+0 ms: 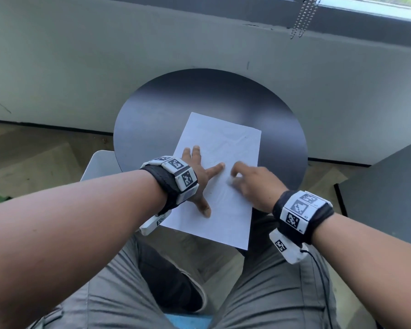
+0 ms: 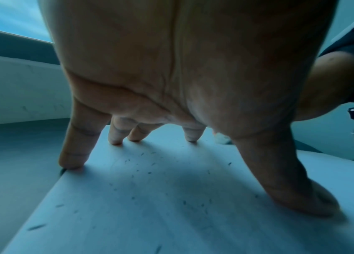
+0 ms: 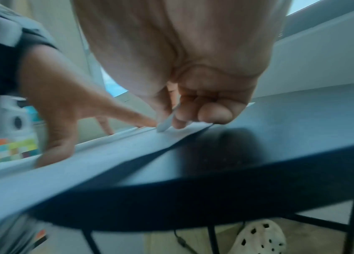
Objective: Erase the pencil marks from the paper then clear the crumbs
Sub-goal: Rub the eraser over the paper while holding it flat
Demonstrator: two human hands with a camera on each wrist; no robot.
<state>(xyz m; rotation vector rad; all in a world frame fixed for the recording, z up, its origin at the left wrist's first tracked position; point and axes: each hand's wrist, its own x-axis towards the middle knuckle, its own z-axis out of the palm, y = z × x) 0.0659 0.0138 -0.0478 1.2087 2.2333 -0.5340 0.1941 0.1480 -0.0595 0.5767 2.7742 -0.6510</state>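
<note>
One sheet of paper (image 1: 220, 176) lies slightly askew on the round dark surface (image 1: 280, 115), its near end overhanging the rim toward the person's lap. Faint pencil marks (image 1: 226, 143) show on the far half; they are too pale to read as writing. Dark crumbs (image 2: 148, 173) are scattered over the sheet beneath the left palm. Left hand (image 1: 199, 176) is spread wide, straight fingertips (image 2: 71, 163) and thumb pressing the sheet flat near its left edge. Right hand (image 1: 252, 184) is curled, its fingers pinching a small pale eraser (image 3: 166, 122) whose tip touches the paper just beside the left forefinger; the hand is blurred in the head view. Judgement: the erasing step is in hand, crumb clearing not yet begun, since marks remain farther up the sheet. Next move likely calls for rubbing toward those marks, with the left hand holding the sheet against creasing or sliding off the rim. Both wrists carry black bands with white blocks of square black-and-white coded markers (image 1: 188, 178); small characters beside them are too small to read. No brand or legible writing elsewhere. A white perforated clog (image 3: 258, 238) sits on the floor under the surface.
</note>
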